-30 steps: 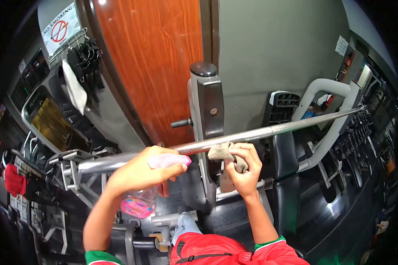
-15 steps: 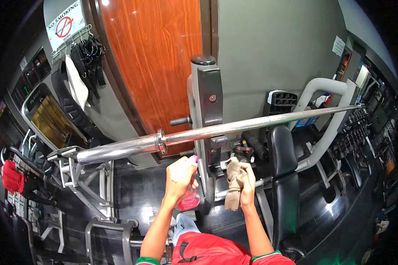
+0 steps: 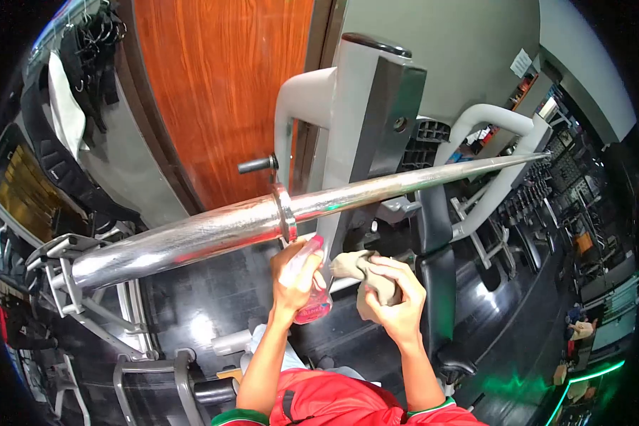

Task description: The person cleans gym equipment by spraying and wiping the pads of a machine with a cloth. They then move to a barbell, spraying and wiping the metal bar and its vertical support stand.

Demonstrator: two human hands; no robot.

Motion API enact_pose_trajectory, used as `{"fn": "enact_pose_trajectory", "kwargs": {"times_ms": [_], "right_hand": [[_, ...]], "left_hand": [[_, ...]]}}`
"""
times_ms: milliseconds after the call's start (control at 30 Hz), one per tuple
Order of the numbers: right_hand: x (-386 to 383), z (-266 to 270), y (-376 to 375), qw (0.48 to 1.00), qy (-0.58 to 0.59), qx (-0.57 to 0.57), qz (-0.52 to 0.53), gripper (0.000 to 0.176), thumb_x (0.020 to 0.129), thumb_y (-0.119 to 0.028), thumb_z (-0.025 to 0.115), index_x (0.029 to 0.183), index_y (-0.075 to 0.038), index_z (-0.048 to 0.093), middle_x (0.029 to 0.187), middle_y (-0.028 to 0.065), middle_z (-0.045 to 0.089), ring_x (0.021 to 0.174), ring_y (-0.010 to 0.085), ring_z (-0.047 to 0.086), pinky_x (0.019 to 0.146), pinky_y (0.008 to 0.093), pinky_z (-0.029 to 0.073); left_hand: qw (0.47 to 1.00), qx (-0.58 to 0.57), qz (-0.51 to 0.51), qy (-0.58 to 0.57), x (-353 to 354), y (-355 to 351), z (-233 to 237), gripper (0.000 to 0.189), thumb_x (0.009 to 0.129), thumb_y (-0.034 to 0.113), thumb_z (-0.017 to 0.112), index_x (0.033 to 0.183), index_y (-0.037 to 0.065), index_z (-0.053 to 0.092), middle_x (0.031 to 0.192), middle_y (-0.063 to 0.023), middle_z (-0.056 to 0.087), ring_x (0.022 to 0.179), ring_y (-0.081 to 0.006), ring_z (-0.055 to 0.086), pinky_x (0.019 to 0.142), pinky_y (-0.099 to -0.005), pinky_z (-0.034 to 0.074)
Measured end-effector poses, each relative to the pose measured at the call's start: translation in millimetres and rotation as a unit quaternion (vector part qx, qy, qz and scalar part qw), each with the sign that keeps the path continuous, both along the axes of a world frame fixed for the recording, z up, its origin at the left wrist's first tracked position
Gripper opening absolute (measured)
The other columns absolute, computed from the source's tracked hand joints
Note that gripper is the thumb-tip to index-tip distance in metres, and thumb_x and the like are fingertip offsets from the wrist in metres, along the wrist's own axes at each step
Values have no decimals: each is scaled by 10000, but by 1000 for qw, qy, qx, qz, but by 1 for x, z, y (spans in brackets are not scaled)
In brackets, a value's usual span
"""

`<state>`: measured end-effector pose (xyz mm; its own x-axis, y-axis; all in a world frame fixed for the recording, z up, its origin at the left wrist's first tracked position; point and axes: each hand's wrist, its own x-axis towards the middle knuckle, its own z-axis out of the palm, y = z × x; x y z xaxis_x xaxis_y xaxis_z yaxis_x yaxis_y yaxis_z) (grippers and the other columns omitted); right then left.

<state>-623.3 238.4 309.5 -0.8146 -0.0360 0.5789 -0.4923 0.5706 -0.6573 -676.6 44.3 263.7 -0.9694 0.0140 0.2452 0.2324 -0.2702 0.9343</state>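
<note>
A spray bottle [image 3: 314, 309] with pink liquid and a pink nozzle is in my left hand [image 3: 295, 275], fingers wrapped round its neck. Just above that hand runs a long metal barbell [image 3: 376, 190], with its thick sleeve and collar at the left. My right hand [image 3: 402, 302] grips a crumpled beige cloth [image 3: 366, 268], to the right of the bottle and below the bar. Behind the bar rises a grey rack upright [image 3: 366, 121].
A black padded bench [image 3: 437, 291] stands right of my right hand. A wooden door [image 3: 224, 92] and hanging black gear [image 3: 92, 57] are behind. Grey machine frames [image 3: 153, 367] stand at lower left. Dumbbell racks [image 3: 522, 202] line the right.
The view has moved closer to the barbell and upright, which look larger. The bottle is now nearer the collar. My right hand has turned, and the cloth is lifted and bunched toward the left.
</note>
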Motion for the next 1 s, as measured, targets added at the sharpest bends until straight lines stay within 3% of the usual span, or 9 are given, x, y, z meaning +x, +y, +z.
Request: {"fn": "enact_pose_trajectory", "kwargs": {"times_ms": [133, 200, 367, 533, 667, 733, 767, 800, 1000], "right_hand": [[-18, 19, -23, 971, 87, 223, -14, 584, 561, 18, 789, 1115, -145, 701, 1175, 54, 658, 1024, 268, 627, 838, 348, 558], [-39, 23, -32, 921, 140, 364, -24, 542, 637, -47, 692, 1169, -140, 653, 1139, 36, 628, 1106, 251, 579, 773, 315, 568], [-75, 22, -50, 811, 132, 569, -35, 344, 763, -203, 621, 1068, -46, 637, 878, 53, 594, 881, 181, 574, 610, 354, 429], [-85, -1, -62, 782, 130, 603, -83, 264, 757, -194, 633, 969, -37, 653, 938, 56, 605, 925, 176, 588, 622, 334, 474], [-78, -11, -52, 772, 113, 626, 7, 288, 775, -177, 636, 1008, -8, 639, 988, 80, 609, 1111, 210, 539, 590, 262, 515], [-78, 11, -52, 789, 62, 611, -9, 291, 779, -191, 633, 999, -1, 654, 975, 83, 608, 1105, 219, 537, 626, 304, 499], [-76, 22, -48, 765, 158, 624, -32, 285, 788, -209, 625, 990, -11, 658, 945, 68, 610, 1063, 219, 562, 673, 353, 471], [-70, 49, -52, 734, -2, 679, 6, 320, 798, -222, 615, 1036, -11, 655, 1003, 82, 625, 1049, 219, 575, 708, 384, 438], [-77, 13, -55, 773, 141, 615, -64, 287, 795, -200, 627, 1015, -20, 663, 1111, 133, 641, 1115, 228, 566, 652, 319, 495]], "left_hand": [[996, 24, -32, -77, 9, -15, -7, 255, 912, 167, 593, 911, -87, 589, 772, -137, 592, 480, -213, 621, 422, -287, 462], [991, 89, -23, -92, 16, -23, -6, 188, 915, 129, 624, 943, -57, 620, 780, -110, 623, 493, -172, 621, 444, -269, 464], [991, 67, -66, -94, 22, -34, -24, 225, 934, 168, 604, 900, -55, 602, 781, -123, 630, 496, -180, 630, 465, -264, 469], [985, 82, -87, -124, 30, -38, -38, 238, 939, 174, 598, 901, -61, 599, 778, -131, 631, 502, -185, 634, 466, -269, 473], [979, 89, -98, -157, 40, -44, -46, 238, 941, 174, 599, 919, -63, 596, 773, -134, 623, 503, -195, 635, 458, -274, 472], [977, 94, -100, -165, 45, -47, -48, 234, 940, 171, 601, 927, -62, 595, 773, -136, 622, 502, -198, 634, 457, -276, 473], [975, 99, -101, -170, 46, -48, -48, 230, 940, 168, 602, 935, -62, 594, 772, -137, 621, 500, -201, 633, 455, -278, 473], [975, 99, -102, -172, 46, -48, -49, 230, 940, 168, 602, 935, -62, 594, 772, -137, 621, 500, -201, 633, 455, -278, 473], [973, 105, -114, -170, 47, -41, -52, 226, 939, 165, 603, 922, -59, 584, 777, -149, 624, 501, -207, 634, 455, -283, 477]]}}
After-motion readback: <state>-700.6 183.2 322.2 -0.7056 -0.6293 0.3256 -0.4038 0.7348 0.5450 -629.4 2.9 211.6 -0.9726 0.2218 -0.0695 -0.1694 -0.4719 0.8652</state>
